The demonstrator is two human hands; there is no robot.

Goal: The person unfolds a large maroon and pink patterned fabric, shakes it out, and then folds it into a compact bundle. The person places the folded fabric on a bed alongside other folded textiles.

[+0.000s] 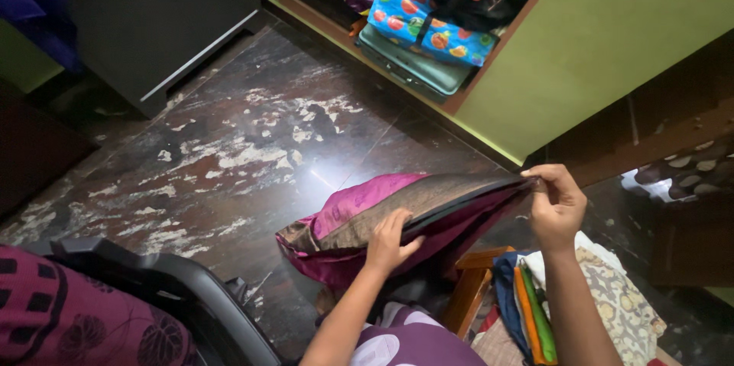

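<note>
The person is holding a folded magenta silk cloth with a dull gold-brown border [397,209] out in front of the body, above a dark polished stone floor with pale scuffed patches [229,144]. The left hand [390,242] is lying flat along the near edge of the fold, fingers together and curled over the top layers with the thumb beneath, so the stack is being pinched and kept from sliding open. The right hand [556,205] is gripping the far corner, fingertips and thumb clamped on the cloth's edge, pulling it taut; this is keeping the fold lines straight and the bundle level rather than sagging. The lower left end is drooping slightly, unsupported.

Below the right forearm, a pile of folded fabrics in orange, green, blue and patterned cream [581,297] is resting on a wooden seat or stool [470,289], close at hand. Ahead, an open green-sided shelf unit [596,53] is holding a bright blue fruit-print bag [428,22] on top of a grey-green flat case [409,68]. A dark plastic chair back [176,289] is standing at lower left.
</note>
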